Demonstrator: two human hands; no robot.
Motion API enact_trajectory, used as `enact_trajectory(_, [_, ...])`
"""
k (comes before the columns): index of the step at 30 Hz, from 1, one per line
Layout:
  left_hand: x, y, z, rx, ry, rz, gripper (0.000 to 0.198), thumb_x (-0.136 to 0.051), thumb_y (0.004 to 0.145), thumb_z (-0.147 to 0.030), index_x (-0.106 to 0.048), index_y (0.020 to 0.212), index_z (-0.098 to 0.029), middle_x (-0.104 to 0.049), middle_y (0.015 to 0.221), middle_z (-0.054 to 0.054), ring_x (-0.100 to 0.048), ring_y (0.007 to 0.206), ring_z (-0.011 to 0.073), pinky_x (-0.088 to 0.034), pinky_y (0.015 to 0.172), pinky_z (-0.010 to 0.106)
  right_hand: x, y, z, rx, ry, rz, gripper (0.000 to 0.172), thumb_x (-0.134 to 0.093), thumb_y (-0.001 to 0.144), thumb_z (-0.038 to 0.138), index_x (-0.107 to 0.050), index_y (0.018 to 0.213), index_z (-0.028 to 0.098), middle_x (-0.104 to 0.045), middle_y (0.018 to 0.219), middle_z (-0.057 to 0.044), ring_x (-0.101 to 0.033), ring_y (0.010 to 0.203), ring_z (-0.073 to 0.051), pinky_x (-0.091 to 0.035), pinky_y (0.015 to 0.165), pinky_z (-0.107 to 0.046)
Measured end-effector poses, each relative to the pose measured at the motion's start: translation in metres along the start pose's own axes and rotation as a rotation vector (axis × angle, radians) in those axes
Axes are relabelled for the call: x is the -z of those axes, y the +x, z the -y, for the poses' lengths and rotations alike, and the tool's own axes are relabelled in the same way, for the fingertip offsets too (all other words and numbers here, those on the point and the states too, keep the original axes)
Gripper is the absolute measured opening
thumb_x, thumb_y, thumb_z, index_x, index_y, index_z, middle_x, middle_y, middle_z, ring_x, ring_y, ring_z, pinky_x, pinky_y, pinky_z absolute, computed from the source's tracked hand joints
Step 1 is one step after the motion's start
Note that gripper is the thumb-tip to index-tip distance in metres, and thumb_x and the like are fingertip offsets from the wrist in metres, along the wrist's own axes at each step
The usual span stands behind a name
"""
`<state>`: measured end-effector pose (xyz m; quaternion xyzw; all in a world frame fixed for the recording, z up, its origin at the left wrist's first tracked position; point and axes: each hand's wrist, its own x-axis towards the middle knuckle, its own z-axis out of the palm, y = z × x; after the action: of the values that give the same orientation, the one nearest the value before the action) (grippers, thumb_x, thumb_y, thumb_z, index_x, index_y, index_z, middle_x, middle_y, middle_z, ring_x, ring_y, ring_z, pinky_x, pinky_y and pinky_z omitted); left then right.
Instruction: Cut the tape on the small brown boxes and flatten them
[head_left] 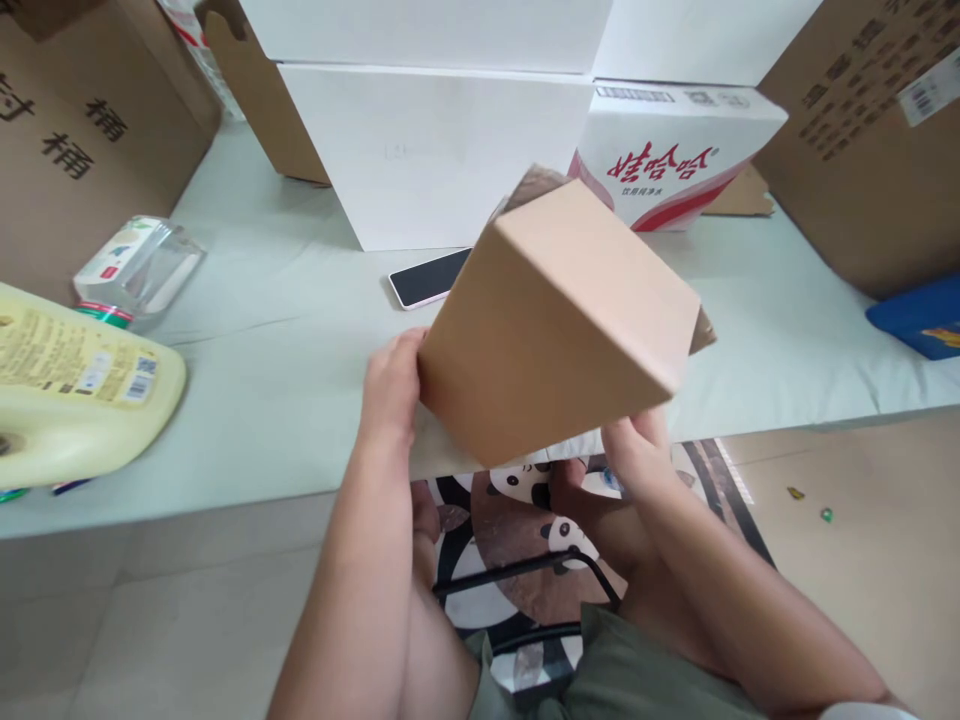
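A plain brown cardboard box (525, 340) is tilted in front of me, held between both hands above the front edge of the pale green surface. My left hand (394, 375) is closed on its left side, with the fingertips hidden behind the cardboard. Under the lower right corner, my right hand (637, 440) grips the box, its fingers partly out of sight. Flaps stick out at the box's far upper end and at its right end. A smartphone (427, 280) with a dark screen lies on the surface just beyond the box, partly covered by it.
White cartons (442, 150) stand at the back, one with red lettering (667, 160). Large brown cartons (97, 130) flank both sides. At left lie a clear plastic bottle (146, 265) and a big yellow bottle (90, 380). A blue package (919, 315) sits at the right edge.
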<state>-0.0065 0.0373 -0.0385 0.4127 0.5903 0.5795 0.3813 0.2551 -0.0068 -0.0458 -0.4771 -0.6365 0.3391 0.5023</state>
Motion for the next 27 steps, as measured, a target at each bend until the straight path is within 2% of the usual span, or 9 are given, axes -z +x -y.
enact_trajectory(3, [-0.010, -0.011, -0.007, 0.176, -0.024, 0.064, 0.042, -0.058, 0.094, -0.060, -0.073, 0.079, -0.024, -0.075, 0.084, 0.004, -0.067, 0.084, 0.0249, -0.051, 0.070, 0.034, 0.003, 0.002, -0.004, -0.010, 0.132, -0.102, 0.078, -0.055, 0.098, 0.059, -0.011, 0.161, 0.047, -0.067, 0.131, -0.006, -0.068, 0.122, -0.031, -0.055, 0.106, -0.061])
enact_trajectory(5, [-0.015, -0.017, -0.013, 0.223, -0.018, 0.154, 0.044, -0.057, 0.094, -0.065, -0.077, 0.089, -0.026, -0.078, 0.098, 0.005, -0.070, 0.099, 0.0286, -0.054, 0.080, 0.036, 0.005, 0.003, -0.005, -0.005, 0.149, -0.129, 0.078, -0.055, 0.097, 0.062, -0.011, 0.161, 0.049, -0.068, 0.128, -0.006, -0.069, 0.119, -0.031, -0.055, 0.104, -0.062])
enact_trajectory(8, [-0.020, -0.023, -0.019, 0.286, 0.006, 0.263, 0.046, -0.058, 0.092, -0.069, -0.078, 0.095, -0.028, -0.080, 0.109, 0.005, -0.070, 0.112, 0.0317, -0.054, 0.090, 0.039, 0.006, 0.002, -0.003, -0.013, 0.127, -0.154, 0.076, -0.049, 0.098, 0.065, -0.009, 0.162, 0.050, -0.065, 0.138, -0.007, -0.066, 0.128, -0.032, -0.054, 0.106, -0.063])
enact_trajectory(13, [-0.024, -0.026, -0.018, 0.372, -0.035, 0.302, 0.054, -0.059, 0.087, -0.076, -0.078, 0.097, -0.028, -0.080, 0.107, 0.007, -0.071, 0.109, 0.0324, -0.055, 0.085, 0.039, 0.006, 0.001, -0.006, -0.081, 0.117, -0.152, 0.076, -0.042, 0.100, 0.066, -0.003, 0.163, 0.051, -0.049, 0.161, -0.005, -0.054, 0.145, -0.031, -0.053, 0.109, -0.061])
enact_trajectory(18, [-0.024, -0.025, -0.015, 0.365, -0.050, 0.363, 0.056, -0.056, 0.090, -0.076, -0.076, 0.092, -0.024, -0.079, 0.098, 0.008, -0.071, 0.098, 0.0302, -0.055, 0.078, 0.037, 0.014, 0.003, -0.013, -0.090, 0.169, -0.020, 0.079, -0.047, 0.094, 0.072, -0.017, 0.163, 0.048, -0.045, 0.166, -0.002, -0.057, 0.142, -0.035, -0.058, 0.101, -0.059])
enact_trajectory(20, [-0.026, -0.026, -0.014, 0.358, -0.046, 0.393, 0.050, -0.055, 0.094, -0.070, -0.075, 0.100, -0.024, -0.078, 0.107, 0.007, -0.069, 0.106, 0.0283, -0.055, 0.083, 0.035, 0.015, 0.002, -0.011, -0.077, 0.182, -0.002, 0.075, -0.049, 0.095, 0.068, -0.021, 0.162, 0.048, -0.044, 0.166, -0.001, -0.058, 0.141, -0.033, -0.058, 0.104, -0.058])
enact_trajectory(22, [-0.030, -0.028, -0.015, 0.366, -0.066, 0.396, 0.043, -0.055, 0.097, -0.063, -0.073, 0.109, -0.026, -0.075, 0.119, 0.005, -0.066, 0.114, 0.0256, -0.054, 0.088, 0.033, 0.016, 0.001, -0.006, -0.080, 0.177, -0.027, 0.066, -0.048, 0.097, 0.065, -0.029, 0.158, 0.047, -0.050, 0.161, -0.002, -0.059, 0.139, -0.031, -0.057, 0.107, -0.058])
enact_trajectory(25, [-0.039, -0.031, -0.017, 0.479, -0.216, 0.360, 0.038, -0.053, 0.098, -0.056, -0.068, 0.114, -0.026, -0.074, 0.121, 0.003, -0.066, 0.112, 0.0236, -0.053, 0.086, 0.031, 0.014, 0.001, 0.001, -0.101, 0.133, -0.069, 0.055, -0.047, 0.098, 0.065, -0.046, 0.147, 0.041, -0.057, 0.153, -0.003, -0.057, 0.141, -0.031, -0.052, 0.115, -0.055])
enact_trajectory(27, [-0.044, -0.034, -0.020, 0.578, -0.337, 0.339, 0.037, -0.054, 0.096, -0.054, -0.067, 0.115, -0.025, -0.075, 0.115, 0.003, -0.068, 0.103, 0.0234, -0.053, 0.080, 0.031, 0.013, 0.002, 0.004, -0.086, 0.113, -0.052, 0.058, -0.048, 0.096, 0.068, -0.048, 0.147, 0.040, -0.055, 0.155, -0.003, -0.055, 0.143, -0.031, -0.051, 0.117, -0.054])
